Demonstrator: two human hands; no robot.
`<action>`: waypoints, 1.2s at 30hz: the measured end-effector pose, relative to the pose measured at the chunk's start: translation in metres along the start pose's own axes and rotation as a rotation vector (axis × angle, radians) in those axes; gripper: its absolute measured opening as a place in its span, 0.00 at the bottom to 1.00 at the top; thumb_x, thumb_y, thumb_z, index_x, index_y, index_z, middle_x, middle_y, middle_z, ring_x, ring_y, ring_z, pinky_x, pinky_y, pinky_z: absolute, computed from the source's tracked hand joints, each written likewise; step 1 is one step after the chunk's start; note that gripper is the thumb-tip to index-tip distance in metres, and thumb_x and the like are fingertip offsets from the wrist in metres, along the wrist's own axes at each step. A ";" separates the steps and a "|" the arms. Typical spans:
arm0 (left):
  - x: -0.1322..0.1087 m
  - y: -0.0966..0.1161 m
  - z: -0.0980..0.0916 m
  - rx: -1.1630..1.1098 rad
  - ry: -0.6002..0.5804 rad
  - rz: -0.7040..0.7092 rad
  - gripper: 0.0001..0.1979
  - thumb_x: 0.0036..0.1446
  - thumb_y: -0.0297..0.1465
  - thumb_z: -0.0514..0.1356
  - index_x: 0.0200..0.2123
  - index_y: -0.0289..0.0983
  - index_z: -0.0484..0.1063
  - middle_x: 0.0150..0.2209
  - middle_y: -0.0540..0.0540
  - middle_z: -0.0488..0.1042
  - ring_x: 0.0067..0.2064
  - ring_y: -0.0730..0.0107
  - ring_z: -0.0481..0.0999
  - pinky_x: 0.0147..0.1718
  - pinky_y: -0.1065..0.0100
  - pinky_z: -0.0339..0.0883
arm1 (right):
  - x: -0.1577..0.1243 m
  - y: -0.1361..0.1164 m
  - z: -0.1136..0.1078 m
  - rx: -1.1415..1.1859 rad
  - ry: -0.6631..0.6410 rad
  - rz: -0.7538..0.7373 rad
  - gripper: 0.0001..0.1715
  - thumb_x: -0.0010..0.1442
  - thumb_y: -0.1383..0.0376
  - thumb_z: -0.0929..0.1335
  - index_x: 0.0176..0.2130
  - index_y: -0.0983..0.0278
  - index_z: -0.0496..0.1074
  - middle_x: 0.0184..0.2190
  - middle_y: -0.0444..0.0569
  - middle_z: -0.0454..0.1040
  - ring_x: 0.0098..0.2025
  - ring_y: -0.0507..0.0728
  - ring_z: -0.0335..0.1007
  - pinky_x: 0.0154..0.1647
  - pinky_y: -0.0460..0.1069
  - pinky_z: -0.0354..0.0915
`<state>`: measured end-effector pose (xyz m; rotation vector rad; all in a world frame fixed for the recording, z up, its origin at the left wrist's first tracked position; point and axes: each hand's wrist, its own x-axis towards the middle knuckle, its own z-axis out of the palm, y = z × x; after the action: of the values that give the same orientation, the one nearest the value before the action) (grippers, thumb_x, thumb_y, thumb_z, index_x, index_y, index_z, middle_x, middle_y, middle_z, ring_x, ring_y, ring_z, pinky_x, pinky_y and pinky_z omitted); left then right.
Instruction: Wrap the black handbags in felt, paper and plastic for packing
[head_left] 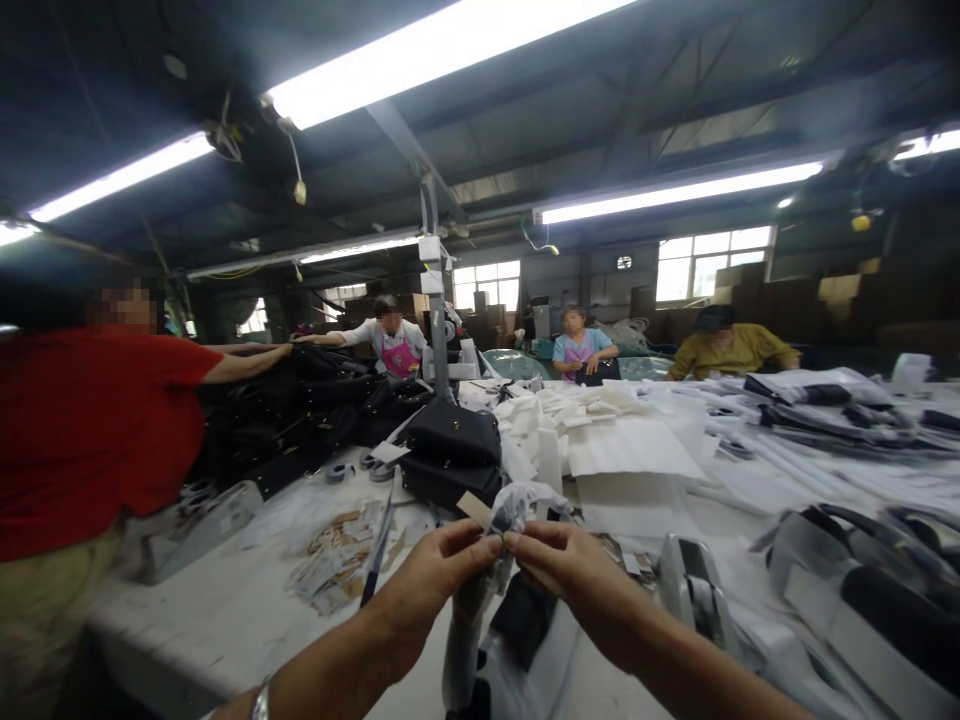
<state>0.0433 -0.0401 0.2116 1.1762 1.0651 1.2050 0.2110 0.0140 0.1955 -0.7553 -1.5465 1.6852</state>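
Note:
In the head view my left hand [424, 590] and my right hand [574, 570] meet at the centre, thumbs and forefingers pinched together. Between them is the upper part of a bag handle [517, 505] covered in translucent wrapping; what exactly the fingertips pinch is too small to make out. Below the hands, partly hidden by them, lies a black bag [525, 615] with pale wrapping around it. A small beige card [474, 509] sticks out just above my left fingers. Beyond my hands, black bags [450, 445] with small metal fittings are stacked on the table.
A tape dispenser [694, 590] stands right of my right hand. White foam sheets [630, 450] cover the table's middle, and wrapped bags [870, 590] lie at the right. Paper tags [334, 555] are scattered at left. A person in red [97, 430] reaches over a black bag pile [300, 420].

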 end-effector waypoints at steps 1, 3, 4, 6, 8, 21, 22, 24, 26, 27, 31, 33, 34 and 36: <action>0.001 -0.002 0.001 -0.008 0.008 0.011 0.24 0.46 0.46 0.69 0.43 0.37 0.79 0.41 0.44 0.80 0.47 0.54 0.76 0.51 0.61 0.63 | -0.001 0.000 -0.002 0.007 -0.012 0.004 0.21 0.51 0.49 0.75 0.33 0.65 0.79 0.28 0.46 0.73 0.32 0.53 0.65 0.35 0.47 0.60; 0.002 -0.008 0.003 -0.033 0.014 0.024 0.23 0.48 0.45 0.68 0.43 0.37 0.79 0.40 0.44 0.80 0.45 0.54 0.76 0.49 0.60 0.64 | -0.003 0.000 -0.005 0.060 -0.055 0.010 0.21 0.52 0.50 0.75 0.35 0.66 0.80 0.29 0.46 0.74 0.32 0.52 0.66 0.35 0.46 0.61; 0.003 -0.011 0.004 -0.046 0.019 0.023 0.22 0.48 0.45 0.68 0.43 0.37 0.79 0.39 0.44 0.81 0.44 0.55 0.77 0.47 0.61 0.65 | -0.004 0.001 -0.007 0.107 -0.075 0.012 0.21 0.52 0.51 0.75 0.36 0.66 0.80 0.30 0.47 0.75 0.33 0.52 0.67 0.38 0.46 0.62; 0.005 -0.017 0.004 -0.075 0.039 0.018 0.21 0.49 0.44 0.68 0.42 0.37 0.79 0.37 0.44 0.81 0.43 0.57 0.77 0.46 0.62 0.65 | -0.007 0.004 -0.011 0.249 -0.090 0.015 0.20 0.54 0.53 0.74 0.38 0.66 0.80 0.33 0.49 0.77 0.37 0.53 0.70 0.44 0.47 0.64; 0.008 -0.021 0.004 -0.104 0.071 0.011 0.20 0.48 0.43 0.69 0.40 0.37 0.79 0.37 0.44 0.81 0.42 0.59 0.77 0.46 0.64 0.65 | -0.009 0.009 -0.015 0.442 -0.050 0.040 0.22 0.57 0.51 0.72 0.38 0.67 0.81 0.36 0.52 0.78 0.40 0.55 0.73 0.50 0.50 0.66; 0.004 -0.019 0.017 -0.042 0.128 0.049 0.22 0.46 0.45 0.70 0.41 0.37 0.78 0.39 0.44 0.81 0.44 0.56 0.79 0.42 0.65 0.69 | -0.007 0.048 0.017 0.514 0.222 -0.169 0.26 0.50 0.59 0.78 0.48 0.64 0.78 0.47 0.55 0.79 0.51 0.63 0.73 0.60 0.59 0.61; 0.003 -0.020 0.017 -0.024 0.127 0.060 0.23 0.46 0.46 0.69 0.41 0.37 0.78 0.39 0.44 0.81 0.43 0.56 0.79 0.41 0.65 0.69 | -0.005 0.050 0.019 0.499 0.268 -0.190 0.26 0.49 0.58 0.78 0.48 0.64 0.78 0.46 0.55 0.79 0.51 0.64 0.73 0.60 0.60 0.61; 0.002 -0.024 0.016 0.054 0.159 0.110 0.21 0.47 0.46 0.68 0.39 0.37 0.79 0.37 0.45 0.81 0.43 0.57 0.79 0.42 0.66 0.69 | -0.002 0.054 0.024 0.461 0.330 -0.225 0.26 0.49 0.56 0.78 0.46 0.63 0.79 0.45 0.54 0.80 0.50 0.64 0.74 0.59 0.59 0.62; 0.001 -0.027 0.015 0.173 0.225 0.179 0.18 0.49 0.46 0.67 0.36 0.38 0.79 0.37 0.45 0.81 0.43 0.56 0.79 0.44 0.65 0.68 | -0.002 0.055 0.026 0.412 0.355 -0.254 0.24 0.50 0.55 0.77 0.46 0.61 0.79 0.43 0.52 0.80 0.47 0.62 0.74 0.57 0.57 0.64; 0.001 -0.028 0.015 0.238 0.266 0.211 0.17 0.49 0.45 0.67 0.36 0.39 0.79 0.37 0.46 0.81 0.43 0.56 0.78 0.46 0.64 0.68 | -0.003 0.053 0.027 0.388 0.359 -0.269 0.23 0.51 0.55 0.77 0.46 0.61 0.79 0.42 0.51 0.80 0.46 0.61 0.75 0.56 0.56 0.65; -0.002 -0.030 0.016 0.414 0.408 0.310 0.15 0.49 0.45 0.66 0.35 0.41 0.81 0.38 0.46 0.80 0.44 0.56 0.77 0.49 0.61 0.67 | -0.008 0.046 0.028 0.287 0.359 -0.298 0.24 0.52 0.53 0.76 0.46 0.60 0.79 0.39 0.49 0.80 0.40 0.58 0.74 0.46 0.50 0.68; -0.002 -0.031 0.018 0.459 0.411 0.344 0.14 0.49 0.45 0.66 0.33 0.42 0.81 0.39 0.46 0.80 0.45 0.56 0.77 0.49 0.62 0.69 | -0.009 0.043 0.026 0.239 0.356 -0.285 0.23 0.53 0.52 0.75 0.45 0.61 0.79 0.36 0.49 0.80 0.35 0.56 0.73 0.38 0.48 0.68; -0.002 -0.032 0.019 0.479 0.411 0.356 0.14 0.50 0.45 0.66 0.33 0.42 0.81 0.39 0.45 0.79 0.46 0.56 0.77 0.48 0.62 0.69 | -0.009 0.042 0.026 0.227 0.356 -0.278 0.23 0.53 0.51 0.74 0.45 0.62 0.79 0.35 0.49 0.80 0.33 0.55 0.72 0.36 0.47 0.67; -0.003 -0.034 0.021 0.512 0.432 0.363 0.15 0.50 0.46 0.65 0.34 0.42 0.81 0.40 0.44 0.79 0.47 0.54 0.76 0.50 0.60 0.68 | -0.009 0.042 0.025 0.233 0.351 -0.276 0.24 0.53 0.50 0.74 0.44 0.63 0.78 0.36 0.49 0.80 0.35 0.56 0.73 0.38 0.47 0.67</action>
<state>0.0677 -0.0441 0.1800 1.5921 1.5966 1.5687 0.1915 -0.0088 0.1560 -0.6419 -1.1313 1.4103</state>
